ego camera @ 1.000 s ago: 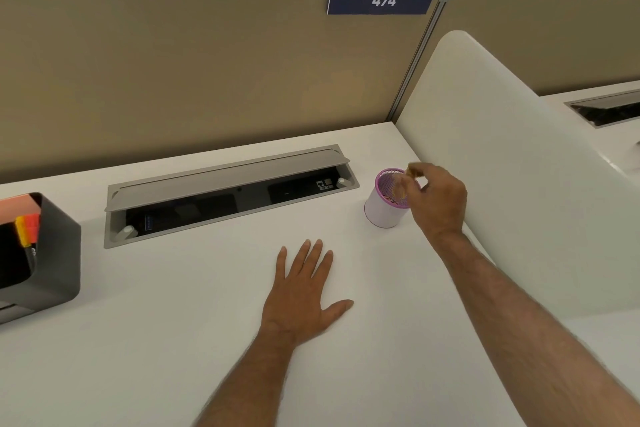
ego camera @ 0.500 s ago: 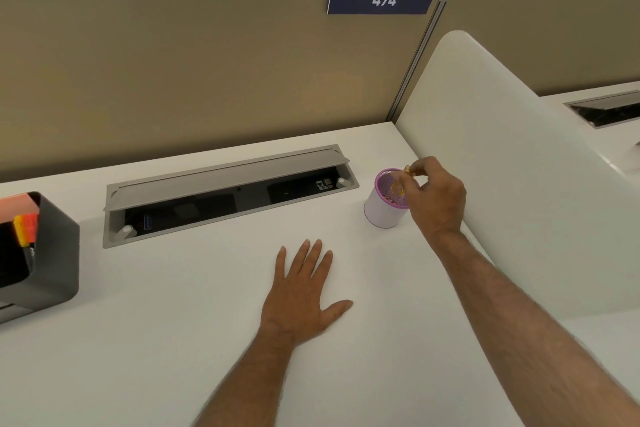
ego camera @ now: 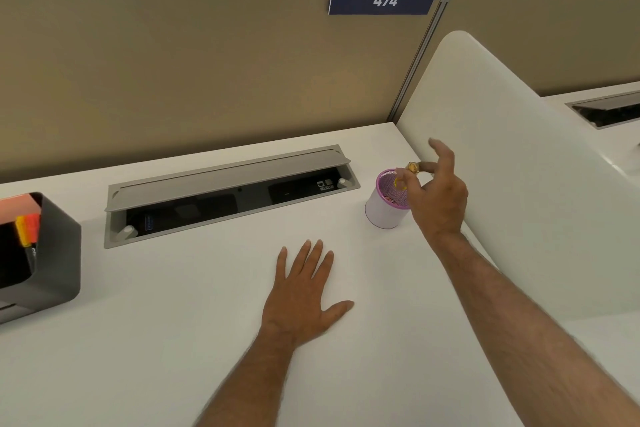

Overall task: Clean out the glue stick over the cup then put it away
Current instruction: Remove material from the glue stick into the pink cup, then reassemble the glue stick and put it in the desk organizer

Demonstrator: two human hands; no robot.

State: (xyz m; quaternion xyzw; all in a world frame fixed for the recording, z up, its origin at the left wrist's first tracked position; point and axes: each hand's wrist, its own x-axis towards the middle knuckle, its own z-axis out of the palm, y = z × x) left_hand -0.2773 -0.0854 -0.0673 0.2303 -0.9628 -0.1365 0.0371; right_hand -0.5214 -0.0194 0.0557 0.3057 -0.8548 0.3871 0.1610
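A small white cup (ego camera: 382, 215) with a pink mesh rim stands on the white desk (ego camera: 173, 305), at the back right next to the white divider. My right hand (ego camera: 438, 198) hovers at the cup's right rim. Its thumb and index finger pinch a small yellowish glue stick (ego camera: 412, 167), tilted over the cup's mouth, while the other fingers are spread upward. A yellow ring shows just inside the cup; most of the stick is hidden by my thumb. My left hand (ego camera: 304, 295) lies flat on the desk, palm down, fingers apart, holding nothing.
A dark grey desk organiser (ego camera: 52, 253) with orange and yellow markers stands at the left edge. An open grey cable hatch (ego camera: 225, 191) is set into the desk behind my left hand. A white curved divider (ego camera: 519, 184) walls off the right side; a tan partition stands behind.
My right hand has lifted slightly and its outer fingers have spread apart above the cup. The left hand and the cup have not moved.
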